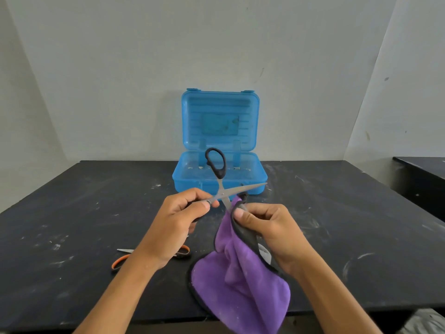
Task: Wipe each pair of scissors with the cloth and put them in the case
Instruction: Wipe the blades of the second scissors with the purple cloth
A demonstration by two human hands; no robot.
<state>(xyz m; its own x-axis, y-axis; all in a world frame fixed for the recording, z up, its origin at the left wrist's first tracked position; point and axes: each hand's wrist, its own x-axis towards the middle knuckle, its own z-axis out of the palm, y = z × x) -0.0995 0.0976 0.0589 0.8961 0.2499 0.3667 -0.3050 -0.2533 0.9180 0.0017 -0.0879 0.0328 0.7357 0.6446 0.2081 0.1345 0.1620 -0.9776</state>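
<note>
My left hand (pixel 185 213) grips one handle of the black-handled scissors (pixel 220 175), held spread wide above the table; the other handle loop points up in front of the blue case (pixel 255 182). One blade points right, the other runs down into the purple cloth (pixel 240 273). My right hand (pixel 267 227) pinches the cloth's top edge around that lower blade, and the rest of the cloth hangs down over the table's near edge. The case stands open at the back middle with its lid upright. A second pair, orange-handled scissors (pixel 120 261), lies on the table under my left forearm, partly hidden.
The black table (pixel 72 213) is scuffed with white marks and reaches to a pale wall. A second dark surface (pixel 421 169) stands at the far right. Small pale crumbs lie inside the case's base.
</note>
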